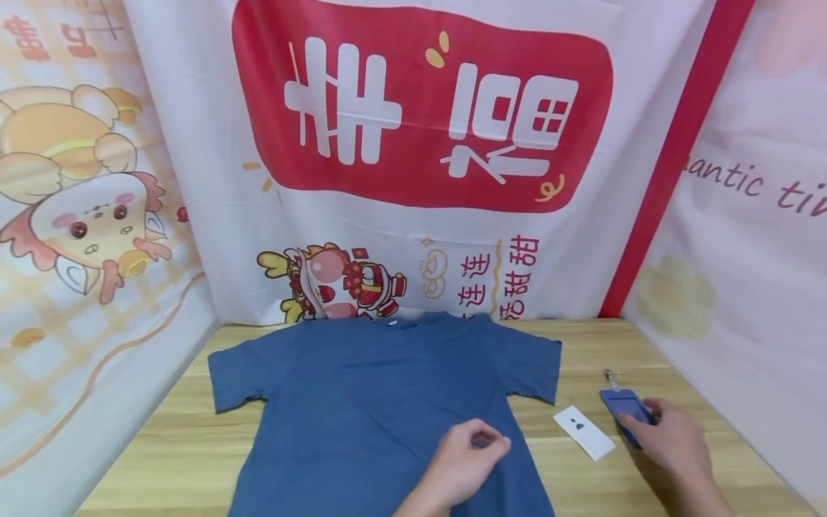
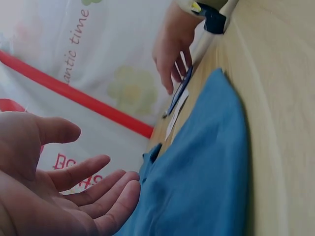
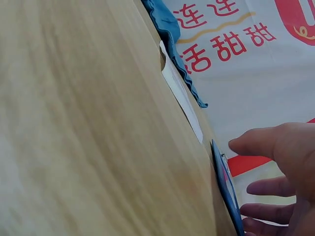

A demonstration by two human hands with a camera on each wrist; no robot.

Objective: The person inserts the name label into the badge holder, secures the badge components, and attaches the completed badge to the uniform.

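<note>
A blue badge holder (image 1: 629,411) with a metal clip lies on the table at the right. My right hand (image 1: 672,434) is over it, thumb and fingers spread at its near end. In the right wrist view the thumb stands apart from the holder (image 3: 225,184), while the lower fingertips come close to its edge; contact is hard to tell. Left of the holder lies a white paper card (image 1: 584,432) with a small dark figure printed on it. My left hand (image 1: 461,459) hovers above a blue T-shirt (image 1: 381,409), fingers loosely bent and holding nothing.
The T-shirt is spread flat over the middle of the wooden table (image 1: 161,459), its collar near the back edge. Printed cloth (image 1: 413,248) hangs behind the table, and more printed cloth (image 1: 743,273) walls the right side.
</note>
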